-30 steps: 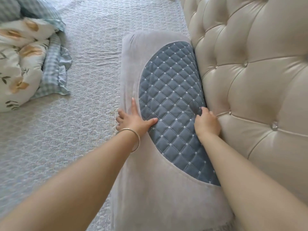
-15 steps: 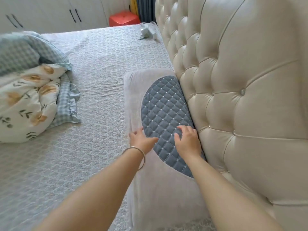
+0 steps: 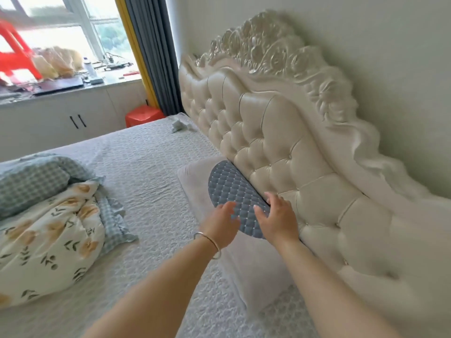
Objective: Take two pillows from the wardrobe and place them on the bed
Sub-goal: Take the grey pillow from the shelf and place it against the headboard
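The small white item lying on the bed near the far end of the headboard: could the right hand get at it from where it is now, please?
Probably not: the right hand hovers above the pillow, and the white item lies well beyond it along the headboard.

Floral quilt (image 3: 46, 240) bunched at left, red stool (image 3: 144, 115) beyond, grey curtain (image 3: 156, 52), window (image 3: 61, 23)

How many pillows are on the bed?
1. The grey pillow with a blue quilted oval patch lies against the cream tufted headboard. Another might hide in the bundled floral and checked quilt.
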